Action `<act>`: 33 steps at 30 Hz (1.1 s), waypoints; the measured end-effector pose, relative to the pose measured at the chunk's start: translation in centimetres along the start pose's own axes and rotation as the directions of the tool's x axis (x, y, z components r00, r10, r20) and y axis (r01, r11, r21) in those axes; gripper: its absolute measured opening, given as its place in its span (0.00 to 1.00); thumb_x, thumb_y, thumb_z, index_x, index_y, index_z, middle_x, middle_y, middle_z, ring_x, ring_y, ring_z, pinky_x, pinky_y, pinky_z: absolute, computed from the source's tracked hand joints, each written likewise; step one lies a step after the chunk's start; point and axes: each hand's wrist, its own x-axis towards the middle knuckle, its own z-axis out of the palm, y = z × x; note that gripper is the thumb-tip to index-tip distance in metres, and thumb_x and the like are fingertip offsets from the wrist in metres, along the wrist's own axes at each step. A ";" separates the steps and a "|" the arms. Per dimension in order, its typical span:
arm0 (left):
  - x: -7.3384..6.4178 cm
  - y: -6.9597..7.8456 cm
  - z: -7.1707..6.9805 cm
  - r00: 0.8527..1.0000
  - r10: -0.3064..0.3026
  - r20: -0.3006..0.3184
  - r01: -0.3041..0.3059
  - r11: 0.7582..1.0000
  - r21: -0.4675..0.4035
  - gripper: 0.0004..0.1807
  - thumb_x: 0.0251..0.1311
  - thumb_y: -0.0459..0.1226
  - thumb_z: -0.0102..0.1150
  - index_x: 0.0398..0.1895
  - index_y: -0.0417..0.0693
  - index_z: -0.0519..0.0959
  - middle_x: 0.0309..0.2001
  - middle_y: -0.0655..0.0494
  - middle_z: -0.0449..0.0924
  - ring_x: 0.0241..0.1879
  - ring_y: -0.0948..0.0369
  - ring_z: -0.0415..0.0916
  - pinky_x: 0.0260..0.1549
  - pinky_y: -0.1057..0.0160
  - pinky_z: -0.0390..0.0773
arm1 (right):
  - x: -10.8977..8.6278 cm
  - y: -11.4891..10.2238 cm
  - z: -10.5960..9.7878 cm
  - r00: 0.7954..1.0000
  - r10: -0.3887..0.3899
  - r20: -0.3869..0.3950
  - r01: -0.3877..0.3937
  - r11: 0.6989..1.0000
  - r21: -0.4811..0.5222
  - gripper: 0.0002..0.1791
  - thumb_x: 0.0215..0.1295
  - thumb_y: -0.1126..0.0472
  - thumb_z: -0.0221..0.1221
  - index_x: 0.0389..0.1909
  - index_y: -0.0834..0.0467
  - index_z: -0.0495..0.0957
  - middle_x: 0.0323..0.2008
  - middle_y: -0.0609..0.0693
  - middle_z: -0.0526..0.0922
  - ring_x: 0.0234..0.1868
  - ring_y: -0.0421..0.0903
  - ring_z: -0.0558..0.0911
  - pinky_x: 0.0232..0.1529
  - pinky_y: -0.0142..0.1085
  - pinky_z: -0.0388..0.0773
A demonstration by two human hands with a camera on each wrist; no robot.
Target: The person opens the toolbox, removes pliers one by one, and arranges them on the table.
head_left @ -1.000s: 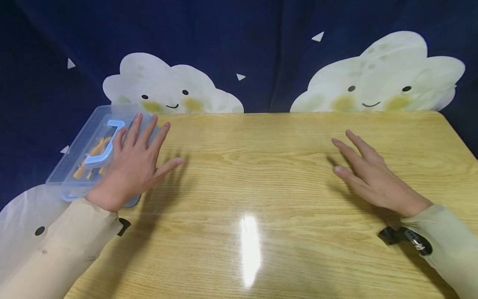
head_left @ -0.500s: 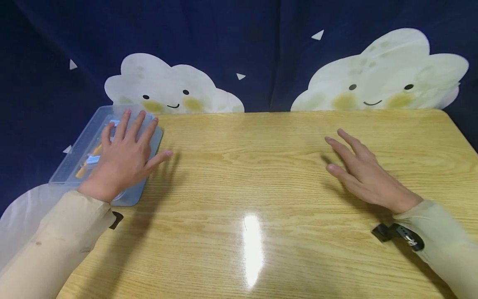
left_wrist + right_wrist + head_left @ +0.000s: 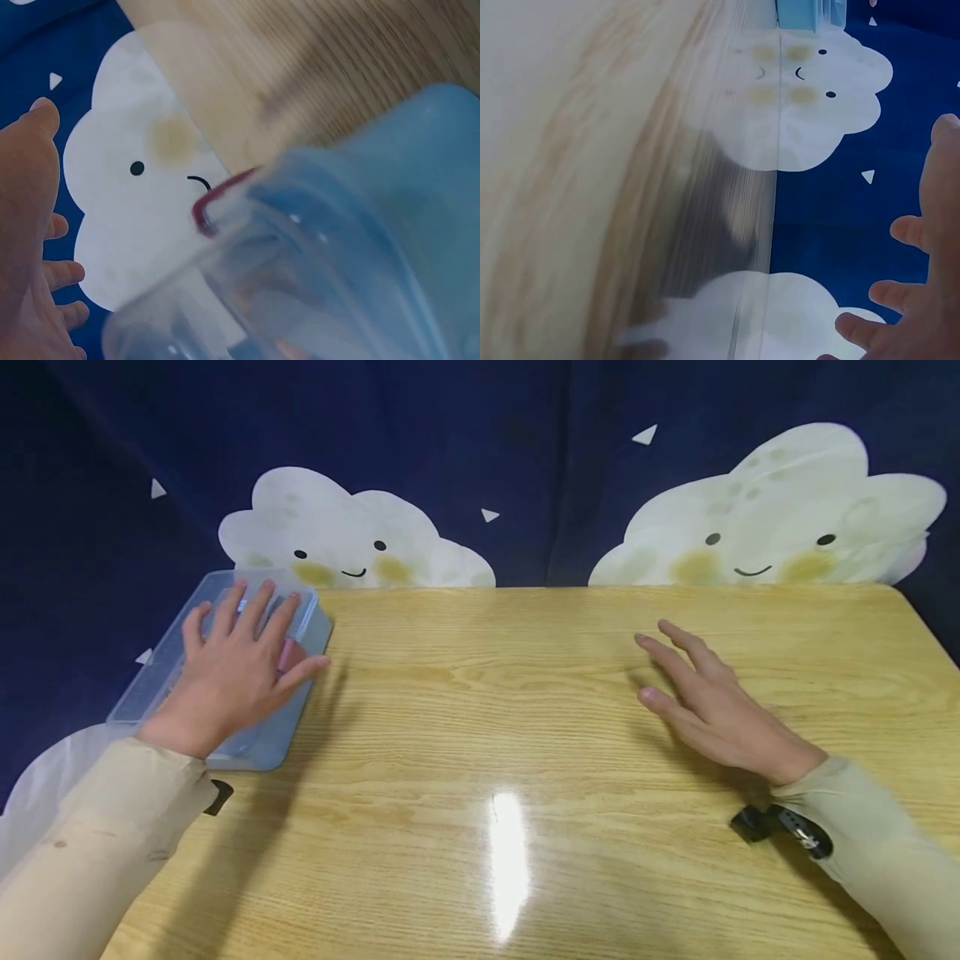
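Observation:
In the head view, a translucent light-blue plastic box (image 3: pixel 277 739) with a clear lid stands at the table's left side. Over its lid my left hand (image 3: pixel 232 672) is spread with straight fingers, hiding most of the lid; whether it touches the box cannot be told. Something pink (image 3: pixel 291 655) shows through the box beside the thumb. The left wrist view has the box (image 3: pixel 427 180) close up and blurred, with a dark red edge (image 3: pixel 206 211) on it. My right hand (image 3: pixel 701 710) hovers over the table's right half, fingers loosely extended, holding nothing.
A wood-grain table (image 3: pixel 480 710) spans the view, with a bright light reflection near its front. Behind it hangs a dark blue curtain (image 3: pixel 525 435) with white smiling clouds. Black straps (image 3: pixel 802 832) with cameras sit at the sleeves.
My left hand has shifted leftward over the box, covering its blue handle and uncovering the box's right side. The right hand has drifted a little to the left.

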 end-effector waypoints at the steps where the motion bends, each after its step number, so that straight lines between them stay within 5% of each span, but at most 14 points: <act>1: -0.1 -0.2 0.0 1.000 -0.004 0.006 0.004 1.000 -0.001 0.48 0.72 0.69 0.43 0.84 0.52 0.50 0.84 0.40 0.45 0.84 0.37 0.35 0.72 0.26 0.39 | 0.1 -0.1 0.1 1.000 -0.006 -0.004 0.006 1.000 -0.001 0.37 0.80 0.48 0.53 0.83 0.38 0.50 0.85 0.55 0.43 0.82 0.70 0.51 0.68 0.77 0.53; 11: -0.3 -2.3 0.0 0.999 -0.029 -0.030 0.029 0.999 -0.016 0.45 0.72 0.68 0.45 0.81 0.50 0.57 0.81 0.35 0.51 0.81 0.34 0.42 0.70 0.26 0.42 | 1.0 -1.1 0.8 0.999 -0.048 -0.015 0.048 0.999 -0.004 0.36 0.79 0.49 0.55 0.82 0.40 0.53 0.84 0.55 0.46 0.80 0.71 0.55 0.68 0.75 0.56; 33: -1.4 -6.1 -0.4 0.989 -0.145 0.040 0.149 0.982 -0.116 0.48 0.74 0.68 0.35 0.85 0.50 0.43 0.84 0.34 0.37 0.81 0.31 0.34 0.67 0.22 0.39 | 3.2 -3.9 2.7 0.995 -0.104 -0.001 0.104 0.994 0.023 0.36 0.80 0.47 0.53 0.83 0.40 0.51 0.83 0.56 0.49 0.81 0.66 0.55 0.72 0.71 0.55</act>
